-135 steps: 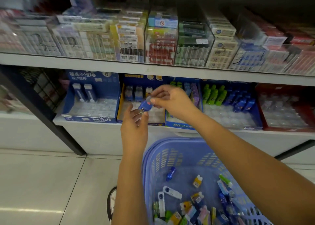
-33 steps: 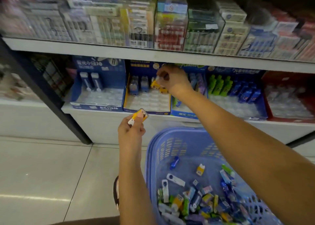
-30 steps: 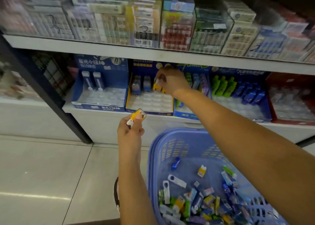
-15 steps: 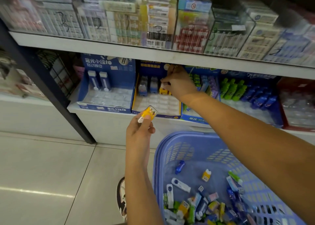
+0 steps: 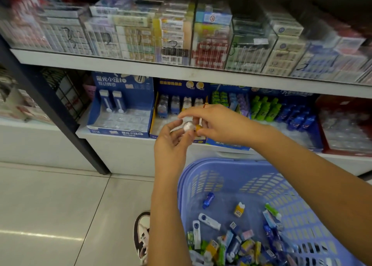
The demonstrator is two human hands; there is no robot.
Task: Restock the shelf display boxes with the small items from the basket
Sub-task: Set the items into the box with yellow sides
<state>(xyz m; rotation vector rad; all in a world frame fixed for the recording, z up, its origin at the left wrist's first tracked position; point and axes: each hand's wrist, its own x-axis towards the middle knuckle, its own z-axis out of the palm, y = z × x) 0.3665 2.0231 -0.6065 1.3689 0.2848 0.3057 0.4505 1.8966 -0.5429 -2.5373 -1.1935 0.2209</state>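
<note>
- Basket [image 5: 221, 162]: lilac-blue slatted plastic, low at my right. Loose small items [image 5: 237, 243] are heaped toward its near side. A blue one [image 5: 208, 200] and a yellow one [image 5: 239, 209] lie apart on the bottom.
- Yellow-rimmed display box [image 5: 156, 114], lower shelf [image 5: 112, 137]: four items stand in its back row [image 5: 175, 104], with a clear pocketed tray in front of them.
- Blue display box [image 5: 120, 96], just left of it: two white-and-blue items [image 5: 112, 103] stand at the back.
- Boxes to the right hold green, blue and purple items. A red box [image 5: 346, 104] stands at the far right.
- Upper shelf [image 5: 181, 72]: its front edge runs above both my hands.
- Dark slanted post [image 5: 60, 114] bounds the left side. Tiled floor [image 5: 50, 205] lies open left of the basket, with my shoe [image 5: 142, 235] just beside the basket.
- Yellow-and-white item [image 5: 191, 127]: held in the air between my two hands, in front of the yellow-rimmed display box and above the basket's far rim.
- Left hand [image 5: 171, 145]: thumb and fingertips pinch the item's white end from below.
- Right hand [image 5: 219, 122]: fingers curl over the yellow end and pinch it, forefinger reaching out above the item.
</note>
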